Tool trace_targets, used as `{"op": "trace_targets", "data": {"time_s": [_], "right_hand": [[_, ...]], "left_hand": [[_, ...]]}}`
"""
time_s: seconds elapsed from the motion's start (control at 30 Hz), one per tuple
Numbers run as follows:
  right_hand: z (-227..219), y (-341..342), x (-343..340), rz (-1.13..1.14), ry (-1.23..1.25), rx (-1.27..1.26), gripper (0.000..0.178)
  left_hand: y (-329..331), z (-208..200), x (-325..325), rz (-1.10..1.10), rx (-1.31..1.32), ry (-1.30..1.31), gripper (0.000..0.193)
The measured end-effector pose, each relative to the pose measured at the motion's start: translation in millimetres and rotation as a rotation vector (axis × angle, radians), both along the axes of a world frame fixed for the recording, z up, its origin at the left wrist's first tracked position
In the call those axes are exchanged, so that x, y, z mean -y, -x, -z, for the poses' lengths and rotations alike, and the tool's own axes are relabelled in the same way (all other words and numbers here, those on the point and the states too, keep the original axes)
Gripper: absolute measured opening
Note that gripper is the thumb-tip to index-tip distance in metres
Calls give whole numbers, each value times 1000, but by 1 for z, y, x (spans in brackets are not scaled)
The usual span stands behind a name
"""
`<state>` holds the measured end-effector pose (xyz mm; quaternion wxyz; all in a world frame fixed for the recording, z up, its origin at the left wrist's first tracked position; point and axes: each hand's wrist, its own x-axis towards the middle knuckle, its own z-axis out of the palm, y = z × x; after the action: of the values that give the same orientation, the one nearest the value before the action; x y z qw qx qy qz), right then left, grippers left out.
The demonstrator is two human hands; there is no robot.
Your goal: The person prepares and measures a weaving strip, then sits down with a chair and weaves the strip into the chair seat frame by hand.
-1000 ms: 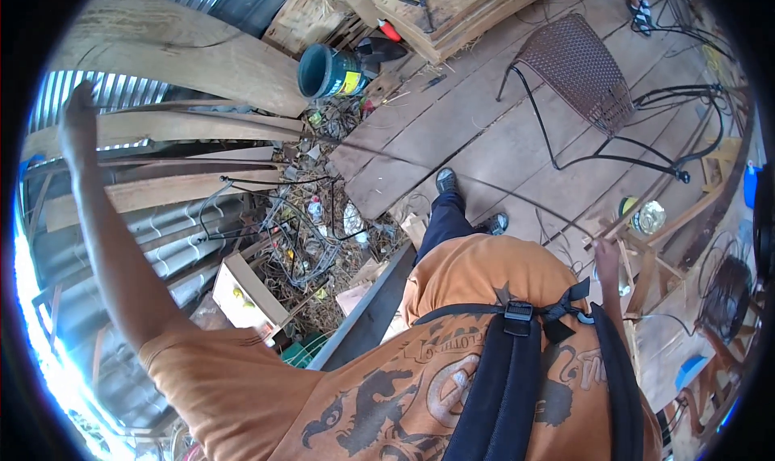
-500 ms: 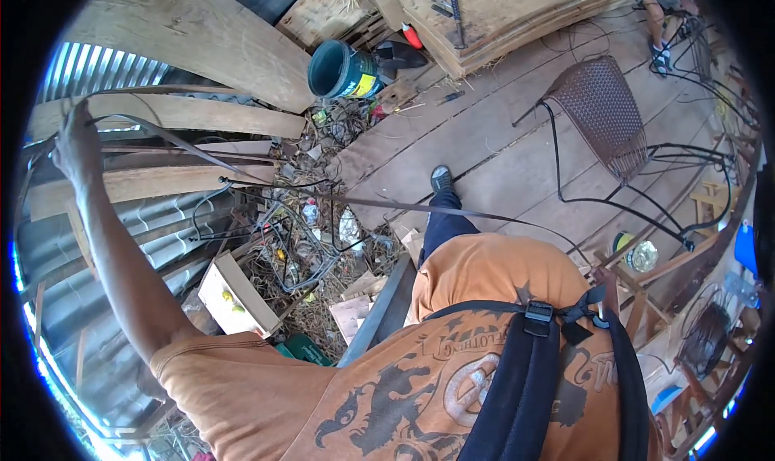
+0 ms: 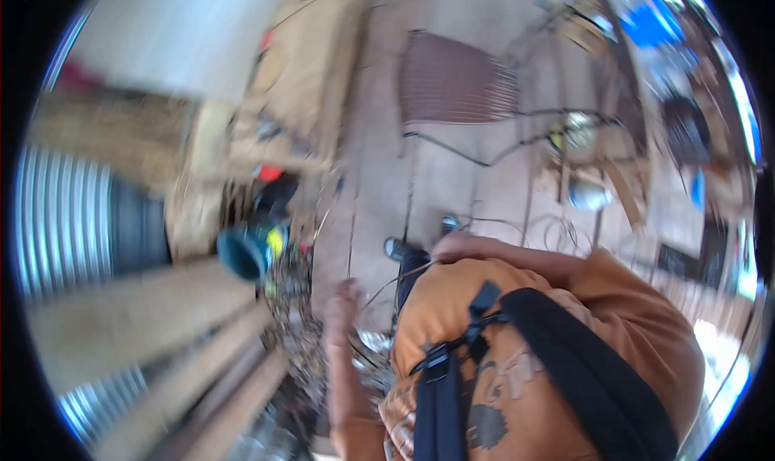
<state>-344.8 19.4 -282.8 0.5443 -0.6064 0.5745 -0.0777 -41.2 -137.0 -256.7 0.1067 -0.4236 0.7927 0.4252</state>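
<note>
A thin brown strip [image 3: 399,280] bends across the front of my body. My right hand [image 3: 457,246], in front of my belly, is closed on the strip. At the strip's other side is my left hand [image 3: 344,306], blurred by motion, so I cannot tell whether its fingers hold the strip. Beyond my hands stands a chair [image 3: 457,80] with a brown woven surface and a dark metal frame.
A dark green bucket [image 3: 242,253] stands to the left beside a littered strip of ground. Stacked wooden boards [image 3: 303,98] lie at the far left. On the plank floor [image 3: 379,166], loose thin coils [image 3: 563,233] lie to the right. Planks [image 3: 161,320] lean at the left.
My body has turned to the right. My left hand has come down from high at the far left, where it held the strip, to near my right hand. My right hand has moved in front of my belly.
</note>
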Motion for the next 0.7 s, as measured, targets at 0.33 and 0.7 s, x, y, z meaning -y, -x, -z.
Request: {"op": "trace_targets", "data": {"time_s": [0.33, 0.7], "right_hand": [[0, 55, -17, 306, -79, -67, 30], [73, 95, 84, 383, 179, 23, 24]], "left_hand": [[136, -22, -17, 153, 40, -254, 31], [131, 15, 0, -169, 50, -294, 30]]}}
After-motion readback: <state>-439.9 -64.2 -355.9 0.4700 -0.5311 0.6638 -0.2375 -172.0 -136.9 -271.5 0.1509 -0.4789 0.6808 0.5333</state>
